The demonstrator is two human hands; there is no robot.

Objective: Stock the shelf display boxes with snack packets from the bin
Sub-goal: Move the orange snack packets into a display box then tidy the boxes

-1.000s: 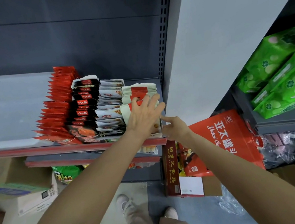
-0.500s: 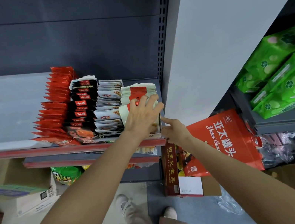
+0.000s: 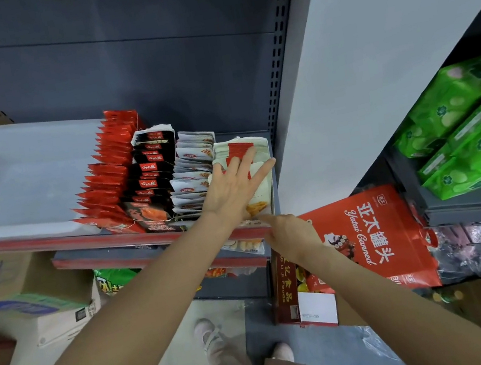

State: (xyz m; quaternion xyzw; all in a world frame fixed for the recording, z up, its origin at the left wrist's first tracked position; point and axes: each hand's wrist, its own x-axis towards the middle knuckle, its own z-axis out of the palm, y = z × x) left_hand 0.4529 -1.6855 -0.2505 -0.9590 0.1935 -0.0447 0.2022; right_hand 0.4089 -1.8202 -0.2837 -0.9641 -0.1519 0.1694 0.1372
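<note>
The left hand (image 3: 230,188) is laid flat, fingers straight, on cream-and-red snack packets (image 3: 242,153) in the white cardboard display box (image 3: 269,177) at the shelf's three-o'clock end. The right hand (image 3: 288,231), seemingly loosely curled and holding nothing, is touching the red shelf edge (image 3: 133,236).

right hand (image 3: 288,231) fingers: hidden under shelf edge | cream packets (image 3: 254,151): partly covered by left hand (image 3: 231,190)

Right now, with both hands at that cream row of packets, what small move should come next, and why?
Probably press the cream packets back and square them. The left hand lies flat on them with fingers spread, and the right hand steadies the box's front corner at the shelf edge. The front packets look tilted.
</note>
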